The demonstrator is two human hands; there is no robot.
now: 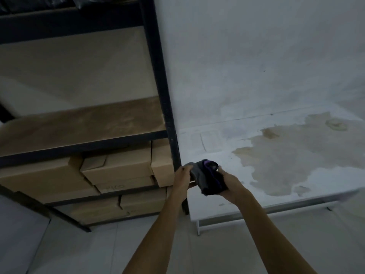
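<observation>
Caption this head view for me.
Left hand and right hand hold a dark cloth at a stained table beside shelved boxes.

- No text, label, brand or number can be read for certain.
- One box (128, 183) in the rack (170, 119) bears a faint dark print on its front face, towards the left end. It is too blurred to tell the letters.
</observation>
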